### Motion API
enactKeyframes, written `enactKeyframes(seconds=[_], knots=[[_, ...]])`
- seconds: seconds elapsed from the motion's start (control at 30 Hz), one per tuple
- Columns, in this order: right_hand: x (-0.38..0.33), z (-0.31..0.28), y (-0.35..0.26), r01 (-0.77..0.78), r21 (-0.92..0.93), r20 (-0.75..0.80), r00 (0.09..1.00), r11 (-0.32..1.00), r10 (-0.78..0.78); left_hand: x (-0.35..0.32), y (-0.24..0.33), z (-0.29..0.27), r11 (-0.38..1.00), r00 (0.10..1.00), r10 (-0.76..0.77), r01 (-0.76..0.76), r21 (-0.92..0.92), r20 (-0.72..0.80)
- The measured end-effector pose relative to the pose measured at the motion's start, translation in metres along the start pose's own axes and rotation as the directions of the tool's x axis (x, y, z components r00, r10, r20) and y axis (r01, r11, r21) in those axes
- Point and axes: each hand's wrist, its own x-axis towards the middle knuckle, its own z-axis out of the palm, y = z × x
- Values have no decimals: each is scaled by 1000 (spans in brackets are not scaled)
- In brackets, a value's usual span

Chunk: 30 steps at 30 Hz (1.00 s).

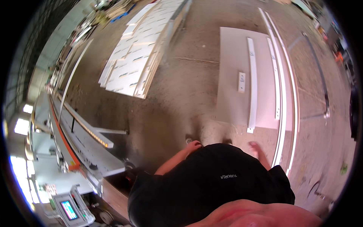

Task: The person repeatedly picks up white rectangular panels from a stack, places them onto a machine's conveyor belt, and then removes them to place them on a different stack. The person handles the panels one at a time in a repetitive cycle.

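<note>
At the front of my black shirt (pixel 223 166), my left hand (pixel 194 145) hangs by the belly. The shirt's edge partly covers its fingers, so their shape is unclear; nothing shows in it. My right hand (pixel 254 146) hangs away from the body on the other side, with loose fingers apart and nothing in them. Nearest to the right hand are a long white strip (pixel 252 87) and the lower edge of a flat brown-grey board (pixel 231 98) on the floor. A short white piece with holes (pixel 241 82) lies on that board.
Longer white strips (pixel 281 87) run along the board's right side. Stacked white panels (pixel 128 72) are ahead on the left. A long machine (pixel 85 140) with an orange edge stands at left, near a control screen (pixel 69 210). A dark bar (pixel 319 64) lies far right.
</note>
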Motion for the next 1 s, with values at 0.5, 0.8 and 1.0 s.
enactKeyframes(seconds=[0.5,0.8,1.0], knots=[[102,123,-203,-154,-275,316,918,949,241,-182,-270,-136,952,942,-250,198,-232,-225],[108,275,-361,149,-571,195,980,807,-43,-82,-221,-227,954,914,-183,76,-290,-362],[243,291,-421,14,-309,382,918,951,111,10,-195,-327,983,920,-115,52,-175,-374]])
